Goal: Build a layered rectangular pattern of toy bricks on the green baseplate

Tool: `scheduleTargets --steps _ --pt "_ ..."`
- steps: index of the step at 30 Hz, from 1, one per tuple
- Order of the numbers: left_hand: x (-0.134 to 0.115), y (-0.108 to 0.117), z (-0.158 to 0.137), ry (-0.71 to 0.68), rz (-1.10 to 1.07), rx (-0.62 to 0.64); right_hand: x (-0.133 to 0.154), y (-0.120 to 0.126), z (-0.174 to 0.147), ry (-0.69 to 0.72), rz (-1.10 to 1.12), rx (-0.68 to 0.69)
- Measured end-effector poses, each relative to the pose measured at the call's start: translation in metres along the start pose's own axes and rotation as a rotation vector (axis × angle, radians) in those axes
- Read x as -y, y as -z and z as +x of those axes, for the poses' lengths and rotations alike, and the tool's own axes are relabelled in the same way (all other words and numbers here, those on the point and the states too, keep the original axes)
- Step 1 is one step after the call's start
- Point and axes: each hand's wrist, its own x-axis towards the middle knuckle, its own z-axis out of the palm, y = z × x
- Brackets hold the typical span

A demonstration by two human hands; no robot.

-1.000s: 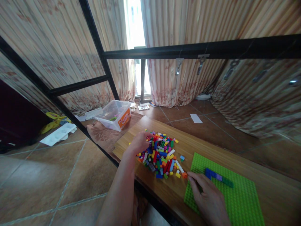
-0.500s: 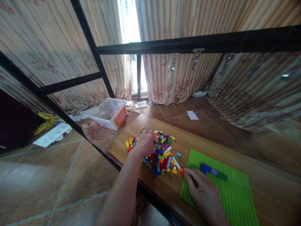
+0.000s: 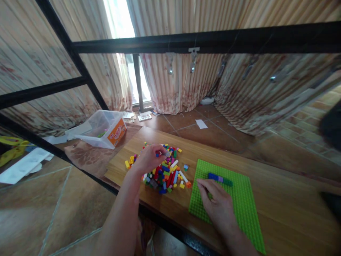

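Observation:
A heap of small mixed-colour toy bricks [image 3: 165,176] lies on the wooden tabletop. Above its far part is my left hand [image 3: 149,158], thumb and fingers pinched on a pale grey toy brick [image 3: 167,154]. My right hand [image 3: 217,201] is closed over the left side of a green studded baseplate [image 3: 247,209]; whether anything sits in its curled fingers is hidden. Just beyond those fingers, a row of joined blue, purple and dark green bricks [image 3: 220,179] is on the baseplate. An orange brick [image 3: 188,184] and a small light-blue one [image 3: 185,167] lie between heap and baseplate.
A clear plastic box [image 3: 103,129] with an orange label stands on a brown cloth [image 3: 82,156] left of the wooden table [image 3: 149,135]. A black metal frame [image 3: 170,44] crosses the view before curtains. White paper [image 3: 201,124] lies on the tiled floor.
My left hand has lifted slightly out of the heap, and the pale grey brick now shows in its fingers. My right hand has come away from the orange brick. The whole view has swung right.

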Motion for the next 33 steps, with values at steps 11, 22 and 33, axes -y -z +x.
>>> scheduleTargets --steps 11,22,33 --pt "-0.069 -0.119 -0.007 0.161 -0.767 0.183 -0.012 0.054 0.001 -0.320 0.054 -0.018" --pt "-0.075 -0.138 -0.025 0.087 -0.503 0.277 -0.024 0.052 -0.010 -0.145 0.002 0.194" --pt "-0.069 -0.113 -0.018 0.019 0.084 0.187 -0.027 0.044 -0.013 -0.153 -0.144 0.319"
